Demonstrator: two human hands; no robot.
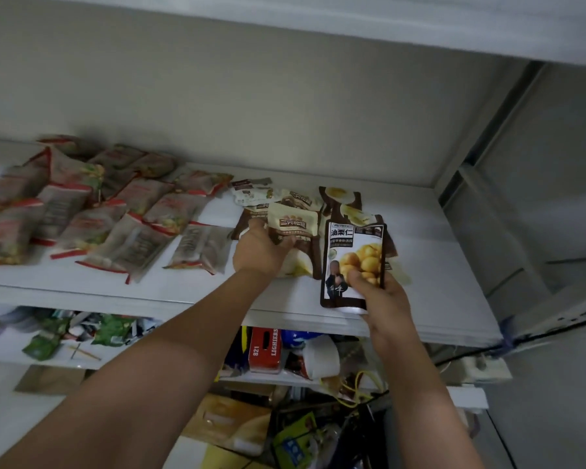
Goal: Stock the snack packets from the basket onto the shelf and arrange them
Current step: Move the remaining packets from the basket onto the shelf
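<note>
Red-trimmed translucent snack packets (92, 211) lay crowded across the left of the white shelf (420, 282). Just right of them, the left hand (259, 252) curled its fingers round a cream packet with a brown label (293, 223) lying on a brown-and-cream pile. Furthest right, the right hand (384, 296) pinched an upright brown-bordered pouch picturing yellow chestnuts (352, 258), thumb across its front, over the shelf's front edge.

Beige wall (251, 96) behind, grey metal upright (467, 184) at right, cluttered lower shelf (0, 353) beneath.

White shelf (369, 319); red-trimmed grey packets (129, 245); brown-edged pouch (354, 262) printed with yellow chestnuts
</note>
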